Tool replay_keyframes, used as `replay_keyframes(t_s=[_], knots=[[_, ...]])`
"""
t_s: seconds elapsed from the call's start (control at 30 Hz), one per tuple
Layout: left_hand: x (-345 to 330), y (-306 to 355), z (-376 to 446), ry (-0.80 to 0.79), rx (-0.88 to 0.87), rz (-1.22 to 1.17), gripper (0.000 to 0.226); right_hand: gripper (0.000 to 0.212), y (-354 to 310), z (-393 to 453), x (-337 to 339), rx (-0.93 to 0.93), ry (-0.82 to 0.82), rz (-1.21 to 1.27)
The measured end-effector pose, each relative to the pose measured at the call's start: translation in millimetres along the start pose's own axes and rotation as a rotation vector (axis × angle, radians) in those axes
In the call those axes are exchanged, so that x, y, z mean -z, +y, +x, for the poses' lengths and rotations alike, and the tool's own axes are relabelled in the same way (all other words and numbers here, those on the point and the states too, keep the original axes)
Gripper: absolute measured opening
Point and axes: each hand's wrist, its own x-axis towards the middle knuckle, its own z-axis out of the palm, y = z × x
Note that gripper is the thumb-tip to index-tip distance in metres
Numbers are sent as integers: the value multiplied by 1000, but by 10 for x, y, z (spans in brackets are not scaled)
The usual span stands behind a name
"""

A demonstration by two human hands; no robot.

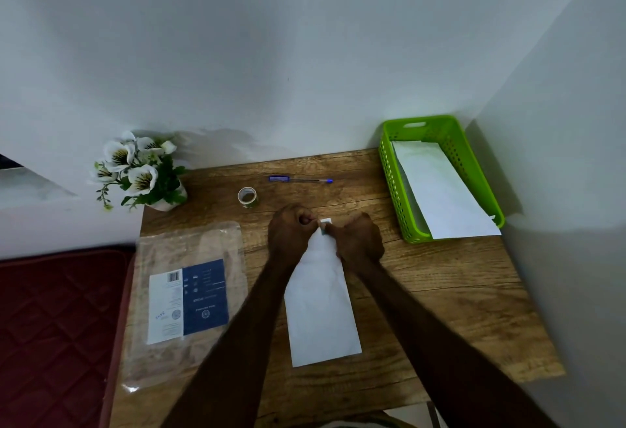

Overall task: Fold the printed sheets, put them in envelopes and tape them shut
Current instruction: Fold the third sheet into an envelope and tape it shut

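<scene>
Both hands met at the far end of the white envelope (321, 305), which lay lengthwise on the wooden table (440, 292) — the left hand (291, 227) and right hand (359, 241) curled, pinching a small strip of tape (325, 222) there. The tape roll (247, 197) stood just beyond.

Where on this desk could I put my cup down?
Bare wood lies between the envelope and the green basket, and along the near right edge. It is crowded around both hands, the tape roll and pen.

matt wood-grain table (440, 292), white paper envelope (321, 319), perforated green plastic basket (393, 170), glossy clear plastic bag (169, 248)
</scene>
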Motion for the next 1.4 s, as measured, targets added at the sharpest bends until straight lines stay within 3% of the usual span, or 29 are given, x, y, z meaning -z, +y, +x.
replay_keyframes(t_s=[0.17, 0.33, 0.57, 0.8, 0.97, 1.27, 1.4], knots=[[-3, -20, 1, -9, 45, -4, 14, 56, 88, 41, 27, 72, -110, 42], [14, -40, -27, 1, 1, -27, 12, 67, 97, 116, 47, 54, -215, 33], [24, -45, -28, -10, -23, -38, 16, 74, 16, 41, -19, 68, 31, -66], [-2, -79, -5, -7, 4, -30, 13, 31, 134, 57, -30, 135, 6, -33], [-19, -120, 9, 5, 4, -46, 9, 44, 134, 32, 42, 146, -83, 19], [-30, -133, 29, -12, -14, -25, 11, 18, 198, 102, 144, 151, -297, 143], [-20, -125, 21, -7, -34, -12, 11, 46, 106, 67, 65, 127, -125, 14]])
